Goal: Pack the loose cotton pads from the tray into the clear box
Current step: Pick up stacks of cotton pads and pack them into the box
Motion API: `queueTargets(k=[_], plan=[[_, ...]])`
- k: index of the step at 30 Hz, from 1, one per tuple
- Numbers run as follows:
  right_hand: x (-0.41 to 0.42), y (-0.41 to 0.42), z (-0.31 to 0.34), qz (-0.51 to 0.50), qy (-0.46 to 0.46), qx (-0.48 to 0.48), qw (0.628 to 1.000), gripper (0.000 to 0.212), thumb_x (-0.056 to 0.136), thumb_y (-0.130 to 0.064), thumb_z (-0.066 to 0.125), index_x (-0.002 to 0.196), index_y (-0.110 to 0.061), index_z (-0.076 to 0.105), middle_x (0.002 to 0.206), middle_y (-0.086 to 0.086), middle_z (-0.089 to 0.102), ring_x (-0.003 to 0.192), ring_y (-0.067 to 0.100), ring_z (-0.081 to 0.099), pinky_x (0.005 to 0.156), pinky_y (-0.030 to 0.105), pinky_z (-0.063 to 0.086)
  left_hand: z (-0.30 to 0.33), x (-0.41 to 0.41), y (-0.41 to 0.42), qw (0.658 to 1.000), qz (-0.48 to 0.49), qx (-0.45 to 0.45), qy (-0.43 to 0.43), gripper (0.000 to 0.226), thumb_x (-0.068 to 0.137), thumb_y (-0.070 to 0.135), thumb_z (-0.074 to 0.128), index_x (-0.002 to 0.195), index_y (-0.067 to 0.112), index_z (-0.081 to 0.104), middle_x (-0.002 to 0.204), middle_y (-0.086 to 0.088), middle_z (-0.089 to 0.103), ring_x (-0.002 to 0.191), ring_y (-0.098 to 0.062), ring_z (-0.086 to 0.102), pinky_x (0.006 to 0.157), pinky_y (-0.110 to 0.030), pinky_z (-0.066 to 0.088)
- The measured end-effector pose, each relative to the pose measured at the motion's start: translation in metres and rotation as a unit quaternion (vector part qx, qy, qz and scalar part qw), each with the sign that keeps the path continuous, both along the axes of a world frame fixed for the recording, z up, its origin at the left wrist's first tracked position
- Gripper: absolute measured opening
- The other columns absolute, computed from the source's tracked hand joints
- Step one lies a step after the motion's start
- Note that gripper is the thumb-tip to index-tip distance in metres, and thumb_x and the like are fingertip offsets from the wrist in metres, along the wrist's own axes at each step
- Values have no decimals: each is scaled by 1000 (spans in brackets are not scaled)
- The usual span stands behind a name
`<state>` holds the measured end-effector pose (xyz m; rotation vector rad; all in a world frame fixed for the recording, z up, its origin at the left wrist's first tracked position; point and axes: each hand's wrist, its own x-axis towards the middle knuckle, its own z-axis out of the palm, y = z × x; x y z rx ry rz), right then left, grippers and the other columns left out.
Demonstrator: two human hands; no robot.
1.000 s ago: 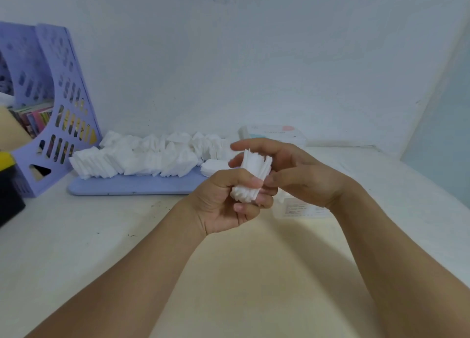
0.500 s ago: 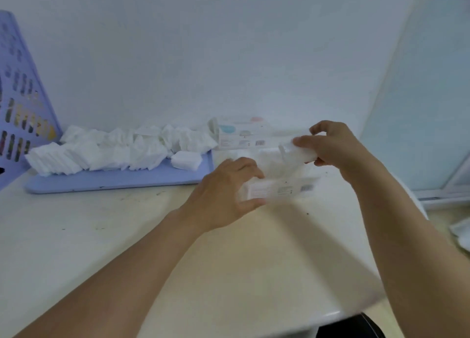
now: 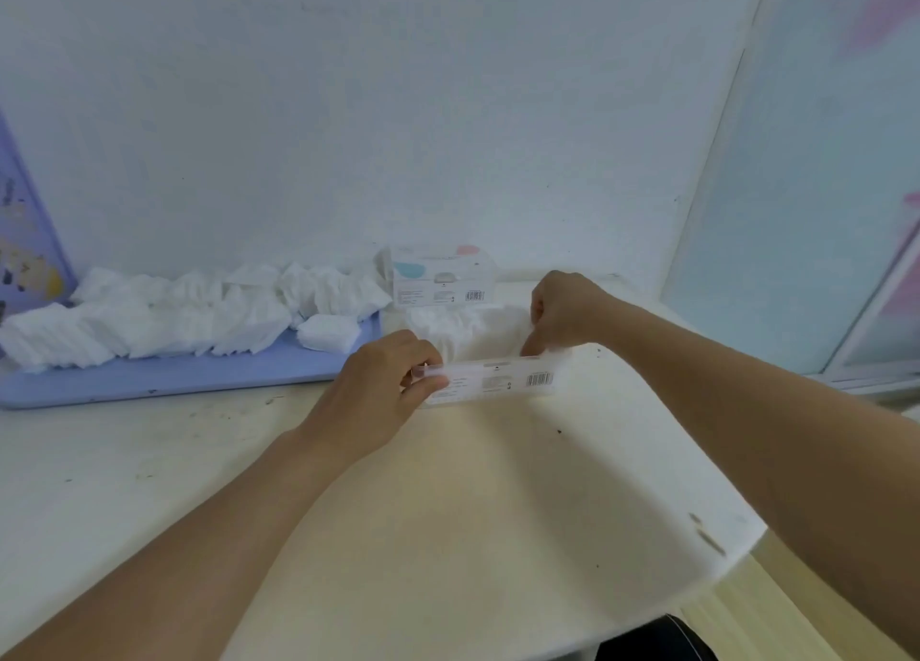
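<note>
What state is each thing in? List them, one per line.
Clear box: open, partly filled with pads.
Tray: still heaped with loose pads.
Second box: upright by the wall.
Left hand: grips the box's end.
Right hand: fingers curled, inside the box.

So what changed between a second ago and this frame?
The stack of pads both hands were squaring up in the air has gone into the clear box. The left hand let go of it and now grips the box's near-left end; the right hand reaches down inside, fingers curled at the pads in the box. The heap on the tray and the second box look unchanged.
</note>
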<state>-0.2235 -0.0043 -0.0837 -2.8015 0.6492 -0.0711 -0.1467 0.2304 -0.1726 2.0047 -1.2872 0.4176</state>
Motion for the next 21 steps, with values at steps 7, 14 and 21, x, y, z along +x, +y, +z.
queueTargets(k=[7,14,21], plan=[[3,6,5,6,-27,-91,995,49,63,-46,90,65,-9,58,61,-1,60,61,20,59,52,24,39,-1,1,2,1000,-3,-6,-5,8,90,22,73,91,19,66,83,7,57,72,-11,56,66,-35,51],[-9,9,14,182,-44,21,982,30,96,-41,64,78,-21,76,73,-15,60,59,3,55,56,15,36,-4,2,2,1000,-2,-2,-2,7,92,24,72,92,22,66,85,11,56,75,-8,56,68,-31,51],[-17,22,10,163,124,-160,966,69,101,-66,26,61,-15,48,68,0,50,62,14,48,65,33,38,-4,-2,0,1000,-9,-3,18,9,92,27,72,94,21,65,86,11,56,75,-7,56,69,-35,52]])
